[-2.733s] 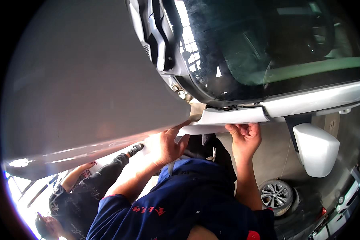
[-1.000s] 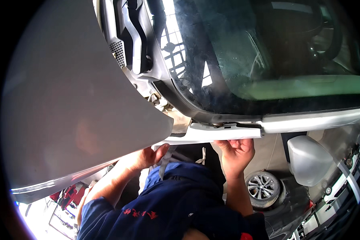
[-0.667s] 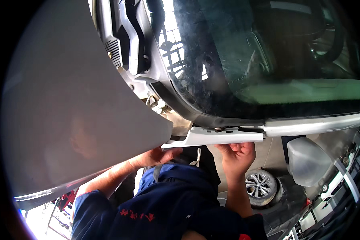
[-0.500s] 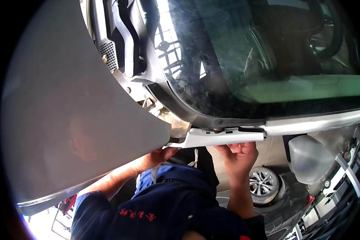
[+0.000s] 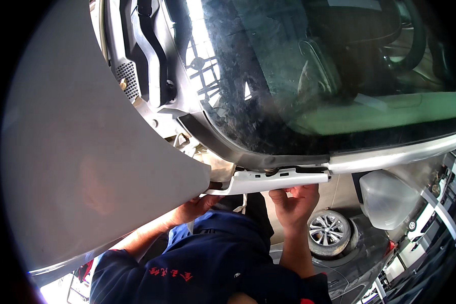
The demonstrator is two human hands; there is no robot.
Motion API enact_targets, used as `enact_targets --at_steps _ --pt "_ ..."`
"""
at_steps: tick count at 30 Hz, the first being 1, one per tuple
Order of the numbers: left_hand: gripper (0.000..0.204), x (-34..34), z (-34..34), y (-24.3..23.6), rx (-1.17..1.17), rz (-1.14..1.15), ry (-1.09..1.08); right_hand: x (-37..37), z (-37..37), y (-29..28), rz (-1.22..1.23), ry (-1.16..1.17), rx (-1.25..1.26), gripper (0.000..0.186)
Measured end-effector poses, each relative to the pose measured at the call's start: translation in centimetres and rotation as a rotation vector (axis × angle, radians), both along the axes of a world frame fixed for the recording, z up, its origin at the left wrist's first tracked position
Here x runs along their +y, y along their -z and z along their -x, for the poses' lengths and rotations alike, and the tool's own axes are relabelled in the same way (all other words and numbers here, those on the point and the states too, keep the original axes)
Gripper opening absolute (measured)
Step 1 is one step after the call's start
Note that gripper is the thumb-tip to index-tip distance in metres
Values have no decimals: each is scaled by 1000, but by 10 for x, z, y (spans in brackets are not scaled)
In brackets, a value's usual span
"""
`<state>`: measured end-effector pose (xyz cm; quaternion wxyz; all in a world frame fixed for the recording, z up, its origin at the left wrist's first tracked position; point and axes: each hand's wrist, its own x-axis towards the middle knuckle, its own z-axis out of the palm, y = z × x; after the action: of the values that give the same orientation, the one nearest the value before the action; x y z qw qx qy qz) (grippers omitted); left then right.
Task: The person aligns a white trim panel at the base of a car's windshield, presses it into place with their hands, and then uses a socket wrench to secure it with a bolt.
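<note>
Left fingers (image 5: 203,203) shifted under white panel (image 5: 278,182), right fingers (image 5: 308,192) touching its edge

The hood (image 5: 96,142) partly hides the left hand (image 5: 191,209); the view's top edge crops the windshield (image 5: 268,76).

Work shirt (image 5: 213,256), navy blue, short-sleeved, with a row of red characters (image 5: 172,274) and a small white mark (image 5: 237,275) across the chest; red patch (image 5: 307,301) at the lower edge of view. Trousers (image 5: 261,214), apparently black, partly shadowed. Left hand (image 5: 196,206) and right hand (image 5: 295,203), both bare.
</note>
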<state>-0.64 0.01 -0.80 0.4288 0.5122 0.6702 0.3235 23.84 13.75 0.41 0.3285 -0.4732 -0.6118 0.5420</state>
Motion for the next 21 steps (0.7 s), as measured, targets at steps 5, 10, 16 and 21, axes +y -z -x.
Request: enact_targets --at_steps 5,10,16,21 --pt "22 13 -2 -8 7 -81 -55 5 1 -8 22 -12 -23 52" --pt "19 12 1 -9 8 -101 -48 5 6 -16 167 44 90 49" --pt "22 1 -8 0 36 -168 -121 3 5 -20 227 69 143 50" --pt "28 0 1 -9 32 -27 11 8 12 -31 325 87 198 47"
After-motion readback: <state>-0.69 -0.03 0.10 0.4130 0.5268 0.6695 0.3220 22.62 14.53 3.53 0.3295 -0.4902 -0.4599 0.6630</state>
